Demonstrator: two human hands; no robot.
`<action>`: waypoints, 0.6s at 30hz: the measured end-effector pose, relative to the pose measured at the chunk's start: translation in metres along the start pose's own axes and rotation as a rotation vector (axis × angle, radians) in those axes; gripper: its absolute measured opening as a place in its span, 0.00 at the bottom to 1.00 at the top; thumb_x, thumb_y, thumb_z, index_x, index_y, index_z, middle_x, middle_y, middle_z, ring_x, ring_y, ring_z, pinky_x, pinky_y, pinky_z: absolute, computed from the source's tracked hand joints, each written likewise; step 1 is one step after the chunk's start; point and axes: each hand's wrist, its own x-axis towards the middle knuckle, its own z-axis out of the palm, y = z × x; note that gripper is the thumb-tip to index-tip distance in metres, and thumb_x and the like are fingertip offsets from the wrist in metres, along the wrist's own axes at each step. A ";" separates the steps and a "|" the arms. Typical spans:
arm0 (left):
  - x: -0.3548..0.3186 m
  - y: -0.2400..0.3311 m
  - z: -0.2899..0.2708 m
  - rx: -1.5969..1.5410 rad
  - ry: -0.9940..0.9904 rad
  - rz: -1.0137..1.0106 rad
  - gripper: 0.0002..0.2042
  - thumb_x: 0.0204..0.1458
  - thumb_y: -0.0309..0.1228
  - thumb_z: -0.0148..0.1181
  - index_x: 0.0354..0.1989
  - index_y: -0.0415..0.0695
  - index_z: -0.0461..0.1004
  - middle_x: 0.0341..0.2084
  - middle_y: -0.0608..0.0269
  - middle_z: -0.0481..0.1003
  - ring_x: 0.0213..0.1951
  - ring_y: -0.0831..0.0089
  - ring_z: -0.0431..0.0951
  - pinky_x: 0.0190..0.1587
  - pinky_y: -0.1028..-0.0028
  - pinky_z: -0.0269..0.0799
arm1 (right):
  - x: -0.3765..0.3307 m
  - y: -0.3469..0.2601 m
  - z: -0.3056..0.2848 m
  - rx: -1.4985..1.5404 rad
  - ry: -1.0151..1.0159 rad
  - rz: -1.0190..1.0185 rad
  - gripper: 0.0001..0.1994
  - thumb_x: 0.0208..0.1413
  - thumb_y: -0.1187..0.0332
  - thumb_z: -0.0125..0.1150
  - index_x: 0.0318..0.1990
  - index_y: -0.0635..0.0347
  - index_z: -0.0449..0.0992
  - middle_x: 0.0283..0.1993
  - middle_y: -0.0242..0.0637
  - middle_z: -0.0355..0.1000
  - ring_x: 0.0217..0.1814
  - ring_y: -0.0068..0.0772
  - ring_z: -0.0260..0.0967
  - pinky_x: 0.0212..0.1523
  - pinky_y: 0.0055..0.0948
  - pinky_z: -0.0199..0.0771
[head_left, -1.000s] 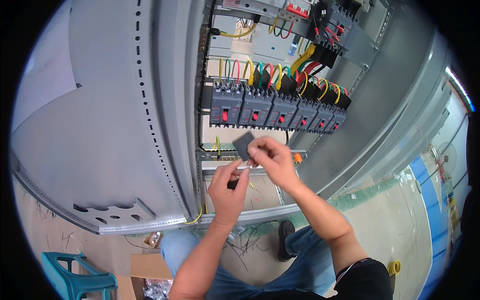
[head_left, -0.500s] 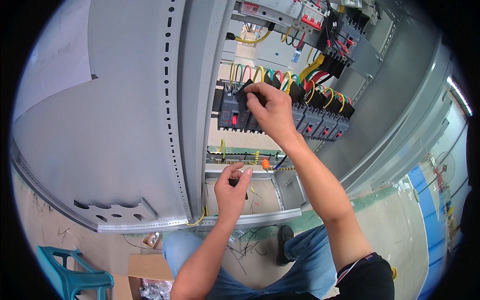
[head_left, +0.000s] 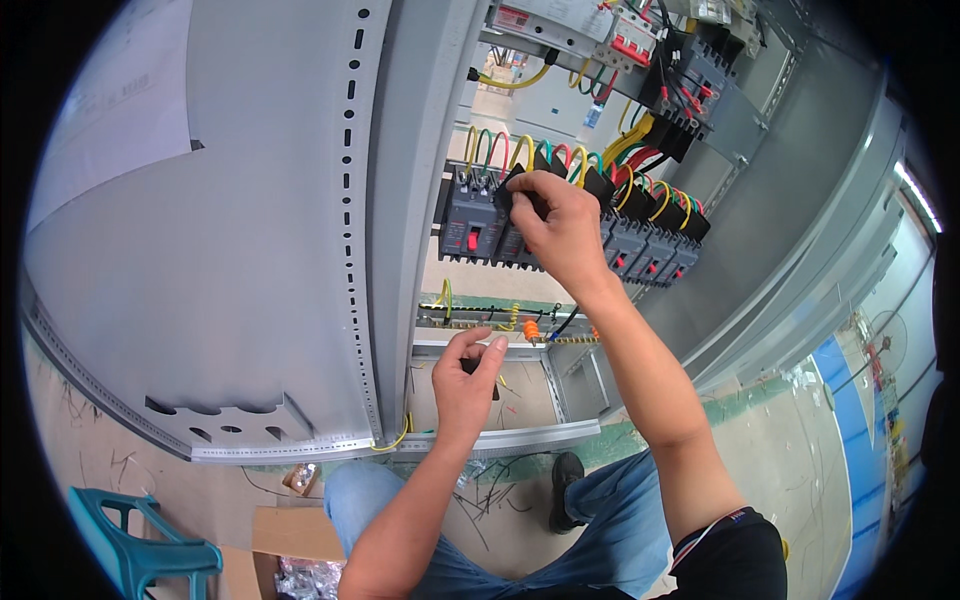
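Observation:
In the open grey cabinet, a row of dark grey circuit breakers with red levers runs from left to right. Yellow, green and red wires loop from their upper ends. My right hand reaches the top of the row near the left end, its thumb and fingers pinching a thin black plate between breakers. Similar black plates stand farther right along the row. Lower down, my left hand is curled in front of the cabinet's bottom opening. A small black piece shows inside its fingers; its full shape is hidden.
A wide grey door stands at the left. Near the cabinet's bottom, an orange insulator sits by a rail. On the floor are a teal stool and a cardboard box of bagged parts. Cut wire scraps lie near my shoe.
My right hand has shifted slightly right and down, still pinching the black plate. My left hand has hardly moved. The whole view has shifted a little.

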 end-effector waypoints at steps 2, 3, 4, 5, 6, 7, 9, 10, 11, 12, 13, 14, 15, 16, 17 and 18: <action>0.001 -0.001 0.000 0.009 0.006 0.040 0.15 0.59 0.35 0.70 0.49 0.39 0.80 0.26 0.73 0.75 0.28 0.86 0.68 0.31 0.80 0.65 | 0.001 -0.001 0.000 -0.002 -0.004 0.002 0.07 0.56 0.75 0.63 0.41 0.66 0.81 0.35 0.50 0.79 0.37 0.50 0.80 0.39 0.38 0.79; 0.001 -0.002 0.001 0.011 0.006 0.040 0.15 0.59 0.35 0.70 0.50 0.39 0.80 0.26 0.73 0.75 0.28 0.85 0.68 0.32 0.80 0.65 | 0.002 -0.001 0.000 -0.003 -0.005 0.003 0.07 0.57 0.75 0.63 0.42 0.66 0.81 0.35 0.50 0.79 0.37 0.50 0.80 0.40 0.37 0.79; 0.001 -0.004 0.001 0.013 0.006 0.041 0.15 0.59 0.35 0.70 0.50 0.39 0.80 0.26 0.73 0.75 0.28 0.85 0.68 0.32 0.79 0.65 | 0.002 0.001 0.001 -0.001 0.007 -0.031 0.07 0.56 0.75 0.63 0.42 0.66 0.81 0.36 0.50 0.79 0.37 0.50 0.80 0.40 0.38 0.79; 0.001 -0.003 0.002 0.014 0.003 0.041 0.16 0.59 0.35 0.71 0.50 0.39 0.80 0.26 0.72 0.75 0.28 0.85 0.69 0.32 0.79 0.66 | 0.001 0.005 0.004 -0.002 0.020 -0.064 0.07 0.56 0.75 0.63 0.42 0.66 0.81 0.36 0.49 0.79 0.38 0.50 0.80 0.40 0.38 0.79; 0.001 -0.002 0.003 0.012 -0.001 0.027 0.16 0.59 0.35 0.71 0.50 0.39 0.80 0.26 0.73 0.75 0.28 0.85 0.69 0.32 0.79 0.66 | 0.002 0.007 0.006 -0.003 0.034 -0.097 0.07 0.56 0.76 0.63 0.42 0.65 0.81 0.36 0.49 0.79 0.38 0.51 0.80 0.40 0.38 0.79; 0.000 -0.001 0.003 0.011 -0.005 0.012 0.16 0.59 0.35 0.71 0.50 0.39 0.80 0.26 0.73 0.75 0.29 0.85 0.69 0.32 0.79 0.66 | 0.004 0.008 0.008 -0.034 0.048 -0.162 0.07 0.56 0.76 0.63 0.42 0.66 0.81 0.35 0.47 0.79 0.36 0.46 0.79 0.39 0.36 0.78; -0.001 0.000 0.004 0.008 -0.013 -0.008 0.16 0.59 0.34 0.70 0.50 0.38 0.80 0.26 0.73 0.75 0.29 0.86 0.69 0.32 0.80 0.65 | 0.010 0.008 0.012 -0.092 0.077 -0.289 0.07 0.55 0.78 0.64 0.42 0.67 0.81 0.34 0.44 0.79 0.32 0.37 0.79 0.36 0.31 0.77; -0.001 0.000 0.004 0.006 -0.018 -0.013 0.15 0.59 0.34 0.70 0.50 0.38 0.80 0.26 0.73 0.75 0.29 0.86 0.69 0.33 0.80 0.65 | 0.013 0.007 0.014 -0.094 0.079 -0.294 0.07 0.55 0.78 0.64 0.41 0.66 0.80 0.34 0.44 0.79 0.34 0.42 0.78 0.37 0.34 0.78; -0.002 0.000 0.004 0.005 -0.021 -0.018 0.15 0.59 0.33 0.70 0.50 0.38 0.80 0.27 0.74 0.74 0.30 0.86 0.69 0.33 0.81 0.65 | 0.016 0.004 0.015 -0.095 0.081 -0.299 0.07 0.54 0.78 0.64 0.41 0.64 0.80 0.35 0.45 0.78 0.36 0.46 0.78 0.38 0.38 0.78; -0.002 0.000 0.005 0.009 -0.021 -0.013 0.15 0.59 0.33 0.70 0.51 0.39 0.80 0.27 0.74 0.74 0.30 0.87 0.69 0.33 0.81 0.65 | 0.020 0.002 0.016 -0.095 0.082 -0.305 0.08 0.53 0.77 0.64 0.41 0.63 0.80 0.36 0.46 0.78 0.37 0.51 0.78 0.39 0.41 0.79; -0.002 -0.001 0.006 0.013 -0.020 -0.008 0.15 0.59 0.33 0.70 0.51 0.39 0.80 0.27 0.74 0.74 0.30 0.87 0.69 0.32 0.81 0.64 | 0.023 0.006 0.017 -0.108 0.106 -0.314 0.08 0.53 0.78 0.64 0.41 0.63 0.80 0.36 0.46 0.78 0.37 0.51 0.78 0.39 0.40 0.79; -0.002 -0.001 0.005 0.016 -0.016 -0.005 0.15 0.59 0.33 0.70 0.51 0.39 0.80 0.27 0.74 0.74 0.29 0.87 0.69 0.32 0.81 0.64 | 0.023 0.006 0.017 -0.106 0.122 -0.310 0.08 0.53 0.78 0.64 0.41 0.63 0.80 0.36 0.46 0.78 0.37 0.51 0.78 0.39 0.40 0.79; -0.002 -0.001 0.005 0.007 -0.018 -0.017 0.15 0.59 0.33 0.70 0.51 0.39 0.80 0.26 0.74 0.75 0.29 0.86 0.69 0.32 0.81 0.65 | 0.022 0.007 0.017 -0.104 0.137 -0.306 0.08 0.53 0.78 0.64 0.41 0.63 0.81 0.36 0.46 0.78 0.37 0.51 0.78 0.40 0.40 0.79; -0.002 -0.001 0.004 -0.002 -0.020 -0.029 0.16 0.59 0.34 0.71 0.51 0.39 0.80 0.26 0.74 0.75 0.29 0.86 0.69 0.33 0.80 0.65 | 0.022 0.007 0.016 -0.102 0.153 -0.302 0.08 0.53 0.78 0.64 0.41 0.63 0.81 0.36 0.46 0.78 0.37 0.51 0.78 0.40 0.40 0.79; -0.002 -0.001 0.003 -0.009 -0.020 -0.040 0.16 0.58 0.34 0.71 0.51 0.39 0.80 0.26 0.74 0.75 0.29 0.86 0.69 0.33 0.80 0.66 | 0.020 0.007 0.015 -0.105 0.167 -0.277 0.08 0.54 0.78 0.65 0.41 0.63 0.81 0.36 0.46 0.79 0.37 0.50 0.78 0.40 0.40 0.79; -0.002 -0.001 0.003 -0.003 -0.016 -0.029 0.16 0.58 0.34 0.71 0.51 0.39 0.79 0.26 0.74 0.75 0.29 0.86 0.69 0.33 0.80 0.66 | 0.019 0.010 0.015 -0.105 0.163 -0.272 0.08 0.54 0.78 0.65 0.41 0.63 0.81 0.36 0.46 0.79 0.37 0.50 0.79 0.40 0.40 0.79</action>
